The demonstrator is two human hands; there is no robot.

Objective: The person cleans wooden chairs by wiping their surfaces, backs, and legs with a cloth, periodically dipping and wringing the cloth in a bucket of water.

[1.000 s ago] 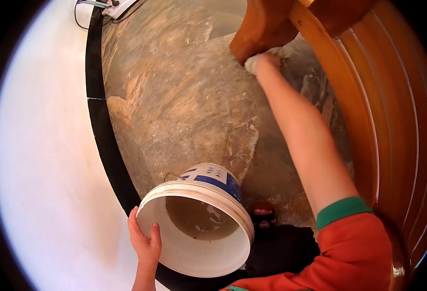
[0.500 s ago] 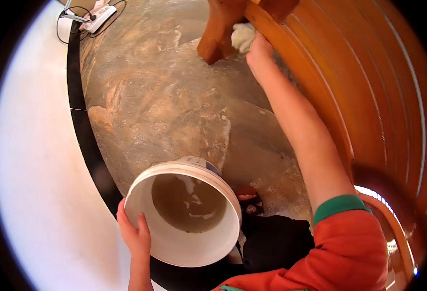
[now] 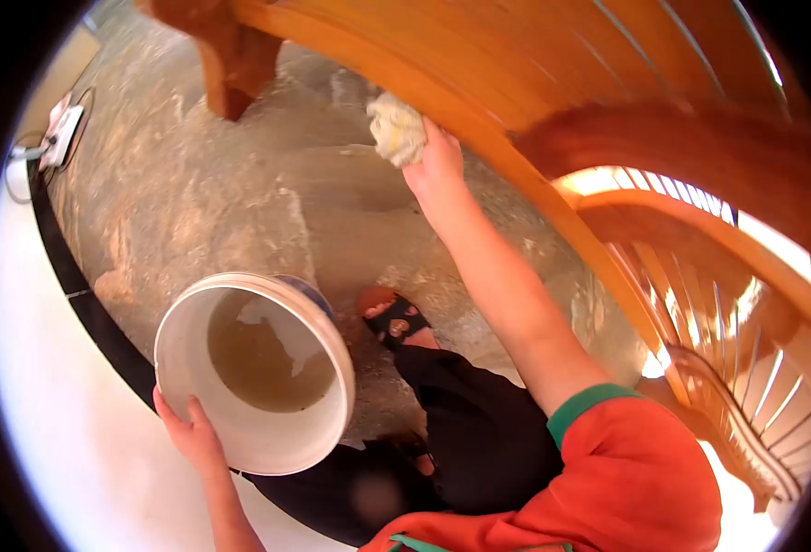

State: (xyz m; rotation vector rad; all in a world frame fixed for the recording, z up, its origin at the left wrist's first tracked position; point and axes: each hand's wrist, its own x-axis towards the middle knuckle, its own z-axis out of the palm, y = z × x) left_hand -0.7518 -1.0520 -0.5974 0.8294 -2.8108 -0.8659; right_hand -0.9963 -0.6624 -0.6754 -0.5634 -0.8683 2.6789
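Observation:
A white bucket [image 3: 256,446] with murky water inside tilts toward me at the lower left. My left hand [image 3: 192,432] grips its near left rim, the thumb on the inner side and the other fingers outside. A bunched pale cloth [image 3: 396,131] is in my right hand [image 3: 439,164], held close to the lower edge of an orange wooden piece [image 3: 461,87]. The fingers of my right hand are partly hidden behind the cloth.
The mottled stone floor [image 3: 203,193] has a black border [image 3: 79,294] along a white wall [image 3: 65,396]. A wooden leg [image 3: 231,69] stands at the upper left, beyond it a power strip [image 3: 63,136]. My sandalled foot [image 3: 396,317] is beside the bucket. Railings [image 3: 746,340] are at the right.
The view has swung right, bringing the railings into sight. My right hand has moved with the cloth away from the wooden leg. My left hand has stayed on the bucket rim.

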